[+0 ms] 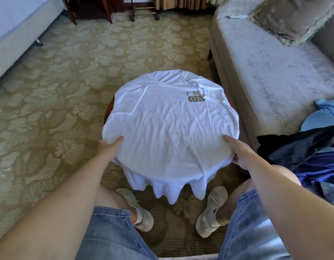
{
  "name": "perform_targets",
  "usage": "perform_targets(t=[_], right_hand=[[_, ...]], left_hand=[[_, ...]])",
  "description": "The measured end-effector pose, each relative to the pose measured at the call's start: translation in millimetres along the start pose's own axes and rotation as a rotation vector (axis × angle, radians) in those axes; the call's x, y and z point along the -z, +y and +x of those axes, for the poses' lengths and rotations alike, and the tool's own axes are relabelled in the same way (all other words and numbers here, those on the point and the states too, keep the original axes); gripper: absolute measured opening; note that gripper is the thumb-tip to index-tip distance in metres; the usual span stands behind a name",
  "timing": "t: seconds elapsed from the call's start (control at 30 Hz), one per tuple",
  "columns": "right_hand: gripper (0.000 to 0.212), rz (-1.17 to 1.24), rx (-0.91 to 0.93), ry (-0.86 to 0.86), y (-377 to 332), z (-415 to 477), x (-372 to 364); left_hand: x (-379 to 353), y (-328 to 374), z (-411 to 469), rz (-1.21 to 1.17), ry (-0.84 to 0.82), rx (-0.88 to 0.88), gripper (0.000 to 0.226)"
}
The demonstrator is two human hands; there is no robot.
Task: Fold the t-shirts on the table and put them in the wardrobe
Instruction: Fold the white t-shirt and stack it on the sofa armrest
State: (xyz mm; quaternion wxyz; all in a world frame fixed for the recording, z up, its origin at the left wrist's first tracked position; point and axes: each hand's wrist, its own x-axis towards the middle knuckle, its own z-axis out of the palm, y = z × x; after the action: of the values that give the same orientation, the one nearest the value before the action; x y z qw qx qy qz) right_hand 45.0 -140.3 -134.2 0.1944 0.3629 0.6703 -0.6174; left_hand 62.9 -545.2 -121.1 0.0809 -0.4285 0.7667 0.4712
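Note:
A white t-shirt (168, 124) with an "I'M OK" print lies face up over a small round table (108, 111), collar away from me, hem hanging over the near edge. Its right sleeve is folded in over the chest. My left hand (110, 144) grips the shirt's left side, thumb on top and fingers hidden under the cloth. My right hand (237, 151) grips the right side the same way, thumb lying on the fabric.
A grey sofa (265, 68) stands to the right with a cushion (293, 17), a light blue garment (323, 113) and dark blue clothes (308, 151). A bed (16, 30) is at the far left. Patterned carpet surrounds the table; my knees and shoes are below it.

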Motion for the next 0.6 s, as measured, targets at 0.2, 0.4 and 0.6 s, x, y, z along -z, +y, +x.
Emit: perform_targets(t=[0.2,0.4,0.6], right_hand=[[0.061,-0.29,0.008,0.14,-12,-16,1],[0.05,-0.656,0.239,0.253,-53,-41,-4],[0.047,-0.175,0.372,-0.041,-98,-52,-19]], left_hand=[[25,8,-20,0.052,-0.175,-0.001,0.068],[46,30,-31,-0.033,-0.286,-0.2,0.064],[45,78,-43,-0.295,-0.39,-0.266,0.018]])
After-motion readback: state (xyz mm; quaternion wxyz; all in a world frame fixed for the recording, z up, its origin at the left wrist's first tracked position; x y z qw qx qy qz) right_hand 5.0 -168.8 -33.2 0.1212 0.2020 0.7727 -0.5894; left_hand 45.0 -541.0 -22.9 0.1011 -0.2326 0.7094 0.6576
